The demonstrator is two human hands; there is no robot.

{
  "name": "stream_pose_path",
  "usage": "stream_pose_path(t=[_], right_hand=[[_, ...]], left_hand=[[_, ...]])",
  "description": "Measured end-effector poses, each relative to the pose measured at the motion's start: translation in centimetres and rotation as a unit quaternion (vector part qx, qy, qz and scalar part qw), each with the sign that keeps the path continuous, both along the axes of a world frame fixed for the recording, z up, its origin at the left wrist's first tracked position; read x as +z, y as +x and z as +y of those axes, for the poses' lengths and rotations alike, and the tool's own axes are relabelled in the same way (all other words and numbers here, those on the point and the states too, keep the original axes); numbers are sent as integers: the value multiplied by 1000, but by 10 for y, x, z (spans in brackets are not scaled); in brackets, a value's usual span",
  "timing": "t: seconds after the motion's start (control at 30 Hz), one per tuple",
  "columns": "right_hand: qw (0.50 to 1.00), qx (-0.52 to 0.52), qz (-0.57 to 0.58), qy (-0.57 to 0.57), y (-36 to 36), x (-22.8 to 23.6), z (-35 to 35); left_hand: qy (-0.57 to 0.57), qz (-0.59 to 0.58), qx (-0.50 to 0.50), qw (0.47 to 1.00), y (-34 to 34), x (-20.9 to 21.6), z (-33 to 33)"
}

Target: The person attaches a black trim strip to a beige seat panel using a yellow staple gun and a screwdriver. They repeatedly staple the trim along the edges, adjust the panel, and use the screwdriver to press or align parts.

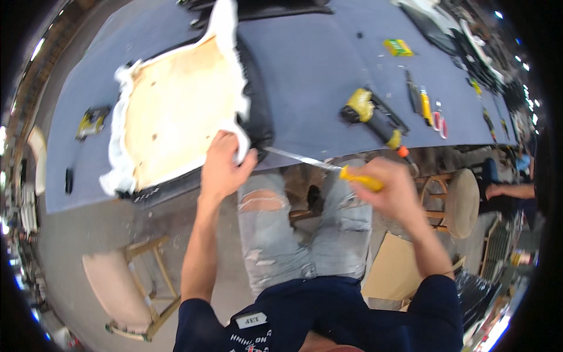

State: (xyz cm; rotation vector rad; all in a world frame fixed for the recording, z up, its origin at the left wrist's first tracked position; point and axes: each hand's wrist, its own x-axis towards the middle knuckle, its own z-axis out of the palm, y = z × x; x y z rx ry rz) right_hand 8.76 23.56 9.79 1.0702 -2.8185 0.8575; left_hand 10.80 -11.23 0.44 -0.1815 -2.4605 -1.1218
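An upholstered chair seat (182, 111) lies wooden underside up on the table, with ruffled white batting (120, 138) round its edge and black cover material (255, 111) beneath. My left hand (224, 167) grips its near right corner, the thumb and fingers on either side of a white fold of batting. My right hand (387, 185) is closed round the yellow handle of a long screwdriver (311, 161). The screwdriver's metal shaft points left, and its tip reaches the black edge at that corner, close to my left thumb. The right hand is slightly blurred.
On the blue-grey table (305, 70) lie a yellow-black staple gun (366, 111), a knife (425, 105), scissors (438, 120), a small box (399, 48) and another yellow-black tool (92, 122). Chairs (120, 287) stand on the floor. At the right, another person's arm (510, 190) shows.
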Motion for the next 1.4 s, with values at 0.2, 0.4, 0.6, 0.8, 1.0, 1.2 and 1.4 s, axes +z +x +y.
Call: stream_pose_path(t=[0.2,0.4,0.6,0.8,1.0,1.2,1.4], right_hand=[[998,-8,59,0,12,-11,-2],[994,-30,10,-100,2,-68,19],[935,-111,-198,-271,61,-130,-10],[998,-29,-12,-51,19,-37,12],[985,-52,-132,-99,8,-57,19],[881,-112,-348,-300,44,-131,-4],[986,-46,-121,-109,7,-32,27]], left_hand=[[9,-32,-17,999,-1,-6,-8],[7,-48,-10,999,0,-3,-4],[25,-27,4,999,1,-9,-4],[22,-24,32,999,7,-9,-3],[22,-23,27,999,1,-6,6],[-18,34,26,999,-9,-10,5],[-73,68,31,995,-2,-10,1]])
